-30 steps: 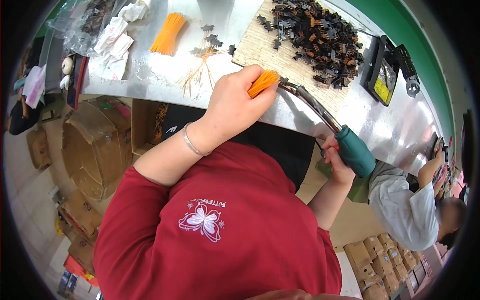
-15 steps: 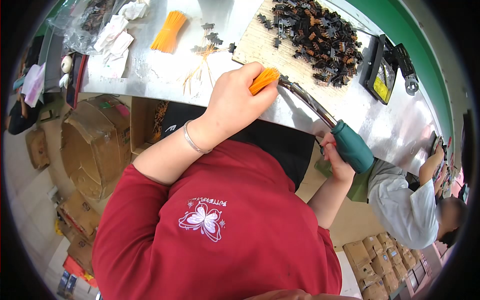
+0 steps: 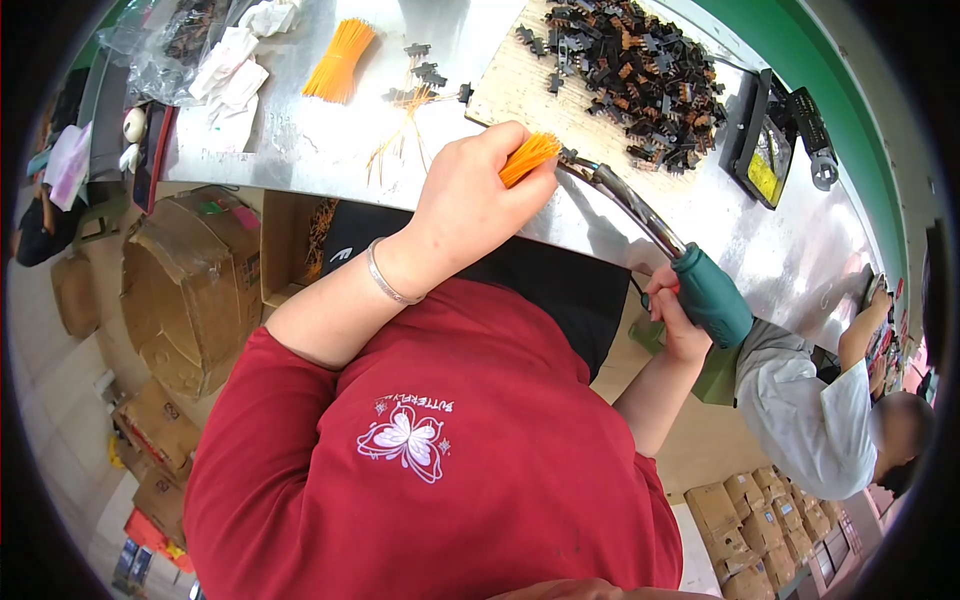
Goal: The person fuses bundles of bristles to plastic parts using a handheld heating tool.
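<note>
A slim silver bangle (image 3: 379, 279) circles the wrist behind the left hand (image 3: 475, 188); farther back, a dark red, elbow-sleeved top (image 3: 520, 420) carries a pale butterfly print (image 3: 403, 438) with small lettering (image 3: 432, 404).

"BUTTERFLY" lettering (image 3: 420, 405) on the red shirt (image 3: 510, 430), marks on stacked cartons (image 3: 717, 510) too small to read

The table (image 3: 300, 150) is shiny metal. The board (image 3: 512, 92) is rough wood. The black bits (image 3: 650, 85) look like plastic. The orange wires (image 3: 528, 160) look smooth, like plastic. The green handle (image 3: 712, 297) looks like dull plastic, and the rod (image 3: 638, 212) is shiny, stained metal. The shirt (image 3: 500, 430) is matt cloth, the bag (image 3: 145, 50) crinkly, glossy plastic.
</note>
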`<action>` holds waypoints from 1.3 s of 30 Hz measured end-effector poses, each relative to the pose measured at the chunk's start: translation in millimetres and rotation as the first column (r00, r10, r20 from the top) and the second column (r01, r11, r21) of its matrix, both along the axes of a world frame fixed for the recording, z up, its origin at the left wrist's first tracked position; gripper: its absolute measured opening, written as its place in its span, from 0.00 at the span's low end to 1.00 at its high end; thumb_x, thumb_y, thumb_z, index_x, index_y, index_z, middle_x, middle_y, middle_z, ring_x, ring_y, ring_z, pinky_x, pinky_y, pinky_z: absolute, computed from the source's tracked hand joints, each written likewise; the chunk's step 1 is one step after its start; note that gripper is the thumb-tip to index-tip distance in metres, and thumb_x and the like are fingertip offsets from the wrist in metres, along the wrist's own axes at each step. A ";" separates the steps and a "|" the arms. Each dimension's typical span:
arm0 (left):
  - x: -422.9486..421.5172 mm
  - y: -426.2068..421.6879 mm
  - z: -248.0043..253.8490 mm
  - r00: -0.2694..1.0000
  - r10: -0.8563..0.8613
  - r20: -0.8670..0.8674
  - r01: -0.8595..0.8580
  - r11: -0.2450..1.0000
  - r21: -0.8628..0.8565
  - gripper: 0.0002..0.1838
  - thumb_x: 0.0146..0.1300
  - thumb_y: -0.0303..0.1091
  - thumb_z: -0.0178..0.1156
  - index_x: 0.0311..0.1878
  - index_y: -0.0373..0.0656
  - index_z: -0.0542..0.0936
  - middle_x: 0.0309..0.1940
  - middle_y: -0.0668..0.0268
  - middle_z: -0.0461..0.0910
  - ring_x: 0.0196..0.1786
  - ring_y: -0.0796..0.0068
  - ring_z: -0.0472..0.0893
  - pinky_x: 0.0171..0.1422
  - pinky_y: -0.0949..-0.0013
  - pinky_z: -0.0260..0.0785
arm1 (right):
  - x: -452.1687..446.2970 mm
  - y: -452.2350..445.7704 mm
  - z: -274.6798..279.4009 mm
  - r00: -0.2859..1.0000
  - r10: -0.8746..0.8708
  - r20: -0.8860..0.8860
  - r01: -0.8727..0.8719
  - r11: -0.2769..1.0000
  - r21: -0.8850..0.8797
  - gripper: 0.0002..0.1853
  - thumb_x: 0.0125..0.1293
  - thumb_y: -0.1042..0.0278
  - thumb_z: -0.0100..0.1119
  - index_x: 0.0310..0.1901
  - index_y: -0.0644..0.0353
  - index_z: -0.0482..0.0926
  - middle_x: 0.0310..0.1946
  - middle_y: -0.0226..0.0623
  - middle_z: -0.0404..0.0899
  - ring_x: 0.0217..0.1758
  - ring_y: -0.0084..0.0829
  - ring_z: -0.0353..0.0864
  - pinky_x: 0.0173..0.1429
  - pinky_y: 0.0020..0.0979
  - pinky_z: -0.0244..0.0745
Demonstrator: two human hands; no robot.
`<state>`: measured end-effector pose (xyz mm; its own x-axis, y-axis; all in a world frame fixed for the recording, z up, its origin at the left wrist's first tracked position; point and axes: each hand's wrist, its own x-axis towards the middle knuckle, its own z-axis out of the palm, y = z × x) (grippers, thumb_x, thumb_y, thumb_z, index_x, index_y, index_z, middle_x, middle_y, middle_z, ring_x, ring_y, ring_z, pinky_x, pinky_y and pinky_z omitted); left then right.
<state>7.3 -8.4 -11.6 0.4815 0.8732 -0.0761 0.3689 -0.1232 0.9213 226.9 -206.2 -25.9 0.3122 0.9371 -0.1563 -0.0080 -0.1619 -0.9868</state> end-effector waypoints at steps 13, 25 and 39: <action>-1.7 0.7 -2.2 0.997 -0.036 -0.068 0.039 0.998 0.046 0.08 0.63 0.32 0.63 0.33 0.37 0.78 0.21 0.65 0.81 0.26 0.82 0.79 0.32 0.74 0.70 | 0.2 0.4 -2.1 1.000 0.013 0.011 -0.014 0.998 0.064 0.09 0.62 0.78 0.60 0.44 0.68 0.77 0.34 0.42 0.79 0.22 0.23 0.71 0.29 0.23 0.67; -5.0 0.4 -9.7 0.996 -0.047 0.082 0.045 0.999 0.030 0.07 0.65 0.31 0.63 0.34 0.37 0.77 0.22 0.68 0.80 0.27 0.83 0.79 0.32 0.75 0.70 | 1.1 -2.1 -2.5 1.000 0.005 -0.001 -0.005 0.999 0.042 0.09 0.64 0.76 0.60 0.45 0.68 0.77 0.34 0.41 0.79 0.22 0.21 0.71 0.29 0.23 0.67; -2.6 0.8 -0.1 0.997 -0.068 -0.048 0.068 0.998 0.001 0.08 0.62 0.31 0.65 0.35 0.36 0.79 0.23 0.68 0.80 0.27 0.85 0.74 0.32 0.74 0.69 | -0.5 2.4 6.2 1.000 -0.003 -0.011 0.003 0.998 -0.064 0.05 0.61 0.79 0.60 0.30 0.65 0.73 0.33 0.45 0.77 0.22 0.23 0.69 0.31 0.23 0.66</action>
